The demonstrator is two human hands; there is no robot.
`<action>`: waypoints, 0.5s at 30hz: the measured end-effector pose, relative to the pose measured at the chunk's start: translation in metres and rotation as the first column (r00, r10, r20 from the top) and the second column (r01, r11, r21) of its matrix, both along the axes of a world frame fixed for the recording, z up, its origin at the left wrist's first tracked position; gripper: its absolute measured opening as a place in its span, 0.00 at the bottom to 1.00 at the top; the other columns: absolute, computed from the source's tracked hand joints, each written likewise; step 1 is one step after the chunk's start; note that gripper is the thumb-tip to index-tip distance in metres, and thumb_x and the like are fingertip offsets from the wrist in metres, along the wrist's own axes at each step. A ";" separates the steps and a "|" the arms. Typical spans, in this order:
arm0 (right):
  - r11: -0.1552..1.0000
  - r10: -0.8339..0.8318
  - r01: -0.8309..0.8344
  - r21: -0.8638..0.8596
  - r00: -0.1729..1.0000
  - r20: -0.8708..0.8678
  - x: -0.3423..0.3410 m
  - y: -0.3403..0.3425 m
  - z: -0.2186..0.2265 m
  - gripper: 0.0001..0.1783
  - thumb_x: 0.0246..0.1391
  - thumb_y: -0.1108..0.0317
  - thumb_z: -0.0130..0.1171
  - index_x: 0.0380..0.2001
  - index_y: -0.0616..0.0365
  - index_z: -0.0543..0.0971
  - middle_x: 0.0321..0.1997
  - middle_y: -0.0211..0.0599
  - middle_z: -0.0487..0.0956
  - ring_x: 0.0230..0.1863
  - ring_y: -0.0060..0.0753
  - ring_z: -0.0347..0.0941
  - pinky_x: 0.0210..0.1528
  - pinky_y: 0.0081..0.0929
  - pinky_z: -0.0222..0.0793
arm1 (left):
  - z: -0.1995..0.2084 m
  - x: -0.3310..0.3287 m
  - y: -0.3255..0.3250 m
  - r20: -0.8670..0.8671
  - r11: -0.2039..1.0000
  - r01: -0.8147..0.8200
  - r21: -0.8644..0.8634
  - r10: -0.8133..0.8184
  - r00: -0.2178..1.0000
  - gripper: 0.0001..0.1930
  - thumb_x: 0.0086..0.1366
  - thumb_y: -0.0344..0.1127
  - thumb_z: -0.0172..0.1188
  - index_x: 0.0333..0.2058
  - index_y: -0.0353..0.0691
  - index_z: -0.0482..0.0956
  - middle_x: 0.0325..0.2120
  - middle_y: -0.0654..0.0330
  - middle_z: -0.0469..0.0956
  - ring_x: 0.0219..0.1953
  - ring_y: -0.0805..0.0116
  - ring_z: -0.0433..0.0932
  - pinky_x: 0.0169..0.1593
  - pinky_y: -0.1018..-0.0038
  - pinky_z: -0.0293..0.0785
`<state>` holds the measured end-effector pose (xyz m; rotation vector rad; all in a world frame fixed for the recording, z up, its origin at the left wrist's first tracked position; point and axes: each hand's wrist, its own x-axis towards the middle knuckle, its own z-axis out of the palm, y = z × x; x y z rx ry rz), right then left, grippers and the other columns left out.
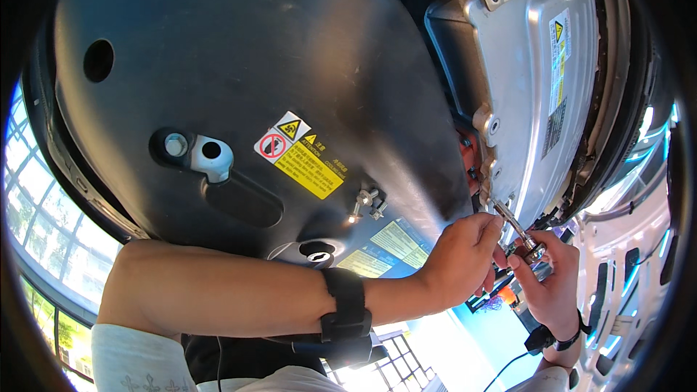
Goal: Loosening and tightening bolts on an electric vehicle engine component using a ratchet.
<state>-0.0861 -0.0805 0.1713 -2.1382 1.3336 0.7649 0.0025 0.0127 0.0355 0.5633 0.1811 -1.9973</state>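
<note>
My right hand (549,276) is closed around a metal socket wrench (517,225), whose slim shaft points up and left toward the edge of a silver metal housing (526,94). Close beside it, my left hand (465,250) has its fingers curled together near the lower end of that housing. Whatever sits between the left fingertips is hidden. Several loose bolts (365,201) rest on the large black cover (218,43), left of my hands.
A yellow warning label (309,168) is stuck on the cover, near a recess with a bolt head (176,145). Orange parts (468,154) show in the gap between cover and housing. A pierced white panel (628,283) stands at the right.
</note>
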 end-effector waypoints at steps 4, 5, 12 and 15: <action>0.993 -0.101 0.099 0.060 0.995 0.022 0.004 -0.001 -0.001 0.14 0.51 0.69 0.65 0.37 0.67 0.74 0.27 0.41 0.80 0.27 0.28 0.78 0.31 0.22 0.71 | -0.005 -0.012 -0.002 -0.250 0.997 0.040 0.073 -0.021 0.968 0.20 0.74 0.46 0.40 0.44 0.33 0.70 0.23 0.59 0.73 0.17 0.77 0.69 0.16 0.79 0.60; 0.973 -0.204 0.200 0.118 0.979 0.019 0.003 -0.001 -0.002 0.14 0.52 0.69 0.64 0.37 0.68 0.74 0.27 0.41 0.81 0.28 0.27 0.78 0.32 0.22 0.72 | -0.008 -0.016 -0.004 -0.263 0.996 0.042 0.083 -0.019 0.965 0.20 0.74 0.47 0.41 0.44 0.34 0.71 0.21 0.61 0.71 0.17 0.79 0.66 0.17 0.80 0.58; 0.858 -0.452 0.448 0.251 0.891 -0.046 0.019 -0.001 0.000 0.14 0.54 0.71 0.60 0.39 0.68 0.70 0.26 0.42 0.78 0.29 0.31 0.79 0.34 0.27 0.72 | 0.005 0.005 -0.023 -0.366 0.977 0.059 0.204 0.020 0.930 0.21 0.73 0.49 0.43 0.30 0.38 0.73 0.17 0.69 0.63 0.19 0.81 0.57 0.20 0.80 0.50; 0.946 0.316 -0.286 0.151 0.919 -0.235 0.019 -0.007 0.005 0.12 0.53 0.73 0.59 0.37 0.66 0.69 0.26 0.43 0.75 0.28 0.41 0.76 0.35 0.36 0.70 | -0.001 -0.022 -0.024 -0.379 0.985 0.056 0.163 0.010 0.925 0.23 0.72 0.50 0.45 0.27 0.37 0.73 0.17 0.70 0.62 0.19 0.82 0.58 0.20 0.79 0.51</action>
